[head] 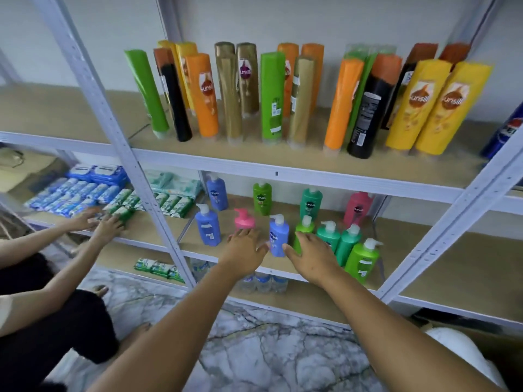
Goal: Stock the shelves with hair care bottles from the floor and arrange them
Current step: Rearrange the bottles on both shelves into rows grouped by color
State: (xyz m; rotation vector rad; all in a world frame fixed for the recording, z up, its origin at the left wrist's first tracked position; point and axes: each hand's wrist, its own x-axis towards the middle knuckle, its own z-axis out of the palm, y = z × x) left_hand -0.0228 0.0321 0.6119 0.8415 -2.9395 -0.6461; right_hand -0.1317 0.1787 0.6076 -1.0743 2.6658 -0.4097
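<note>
Head view: both hands reach toward the middle shelf (283,271), fingers spread, holding nothing. Left hand (245,247) sits at the shelf's front edge, fingertips near a pink pump bottle (244,219) at 12 o'clock of it. Right hand (312,257) is fingers-forward against a light green pump bottle (303,232). A blue pump bottle (278,236) stands upright between the two hands. More green pump bottles (346,244) cluster at 2 o'clock of the right hand. Upper shelf (254,162) carries tall inverted shampoo bottles (271,94) in a row. At 9 o'clock, another person's hands (96,222) touch green packets (124,210).
</note>
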